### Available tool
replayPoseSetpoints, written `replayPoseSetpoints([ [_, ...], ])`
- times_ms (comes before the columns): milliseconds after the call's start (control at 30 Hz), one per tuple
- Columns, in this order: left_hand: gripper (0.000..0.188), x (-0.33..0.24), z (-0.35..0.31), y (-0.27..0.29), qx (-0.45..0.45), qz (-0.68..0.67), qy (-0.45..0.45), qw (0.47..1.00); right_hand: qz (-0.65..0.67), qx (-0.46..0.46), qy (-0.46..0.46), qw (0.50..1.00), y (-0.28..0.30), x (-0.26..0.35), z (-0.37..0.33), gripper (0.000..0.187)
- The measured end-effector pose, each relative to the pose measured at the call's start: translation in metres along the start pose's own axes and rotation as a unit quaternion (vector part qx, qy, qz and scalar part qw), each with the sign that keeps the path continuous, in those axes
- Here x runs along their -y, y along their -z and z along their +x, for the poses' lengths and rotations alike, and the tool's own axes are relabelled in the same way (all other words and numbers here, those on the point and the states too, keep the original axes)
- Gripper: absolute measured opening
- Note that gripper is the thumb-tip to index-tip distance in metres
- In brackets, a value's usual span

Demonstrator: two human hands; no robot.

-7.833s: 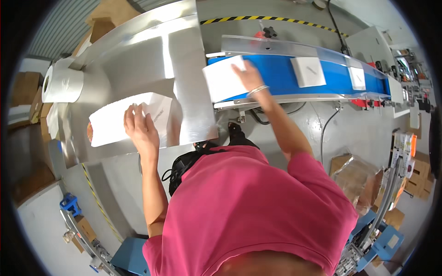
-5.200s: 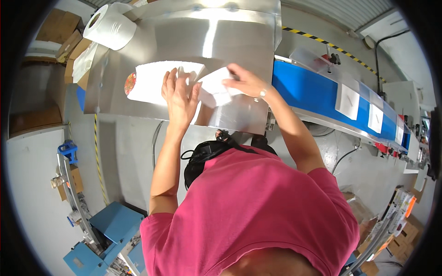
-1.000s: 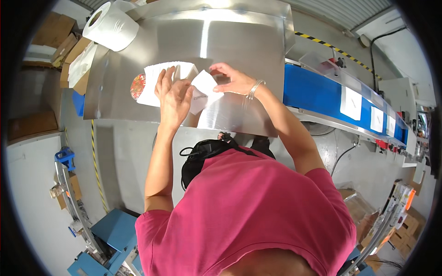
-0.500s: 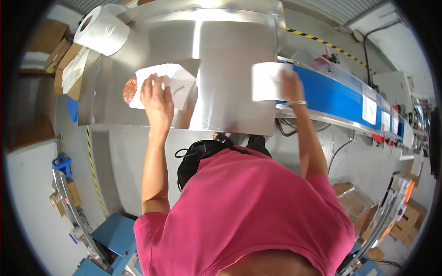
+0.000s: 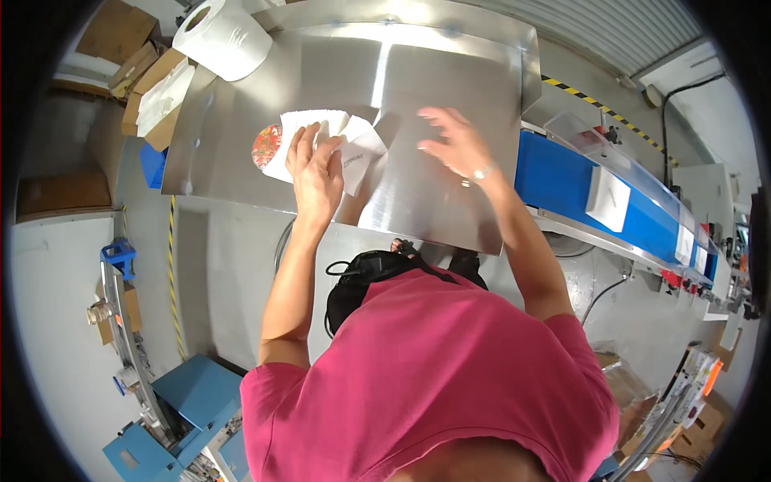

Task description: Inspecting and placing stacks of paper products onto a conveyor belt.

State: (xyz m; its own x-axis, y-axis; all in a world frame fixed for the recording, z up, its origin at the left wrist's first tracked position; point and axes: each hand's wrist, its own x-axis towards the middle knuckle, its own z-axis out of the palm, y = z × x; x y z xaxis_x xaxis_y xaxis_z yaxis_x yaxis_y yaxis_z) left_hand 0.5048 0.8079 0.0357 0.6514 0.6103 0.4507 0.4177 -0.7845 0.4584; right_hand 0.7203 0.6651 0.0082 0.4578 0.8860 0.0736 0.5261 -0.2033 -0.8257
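Observation:
Several white paper sleeves (image 5: 365, 153) lie fanned on the steel table, left of the middle. A round, red, multicoloured printed piece (image 5: 267, 148) sticks out at their left side, partly covered. My left hand (image 5: 316, 161) rests on the sleeves with bent fingers, thumb and fingertips closed on a sleeve's edge; the exact grip is partly hidden. To the right, my right hand (image 5: 459, 145) is over the bare steel, fingers apart, holding nothing. A bracelet circles its wrist. A white square sleeve (image 5: 608, 198) lies on the blue conveyor belt (image 5: 554, 173).
A big white roll (image 5: 229, 40) stands at the table's (image 5: 450, 72) far left corner. Beside it a cardboard box (image 5: 169, 92) holds white sheets. A clear guard (image 5: 622, 153) runs along the belt's far side, and more white sleeves (image 5: 684, 243) lie farther down the belt.
My right hand has let go of a white sleeve, which now lies on the belt, and has moved left over the table. My left hand stays at the sleeves. The whole view has shifted.

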Motion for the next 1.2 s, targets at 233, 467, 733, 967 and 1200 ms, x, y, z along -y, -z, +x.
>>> replayPoseSetpoints([
  [233,0.019,-0.003,0.003,0.002,0.001,0.015,-0.021,1.000,-0.014,0.116,0.195,0.974,-0.056,0.010,0.064,0.044],
  [467,0.031,0.020,0.009,0.001,-0.021,0.049,0.013,0.998,0.196,-0.098,-0.135,0.966,-0.031,-0.065,-0.011,0.043],
  [733,0.028,0.019,0.008,0.003,-0.018,0.014,0.028,0.999,-0.198,-0.285,-0.286,0.893,0.114,-0.155,-0.108,0.052],
  [967,0.027,0.013,0.007,0.004,-0.019,-0.004,0.046,0.999,-0.317,-0.267,-0.002,0.910,0.072,-0.086,-0.050,0.051],
  [1200,0.028,0.017,0.010,0.002,-0.015,0.007,0.023,1.000,0.045,0.047,0.049,0.997,-0.040,0.014,0.044,0.048],
])
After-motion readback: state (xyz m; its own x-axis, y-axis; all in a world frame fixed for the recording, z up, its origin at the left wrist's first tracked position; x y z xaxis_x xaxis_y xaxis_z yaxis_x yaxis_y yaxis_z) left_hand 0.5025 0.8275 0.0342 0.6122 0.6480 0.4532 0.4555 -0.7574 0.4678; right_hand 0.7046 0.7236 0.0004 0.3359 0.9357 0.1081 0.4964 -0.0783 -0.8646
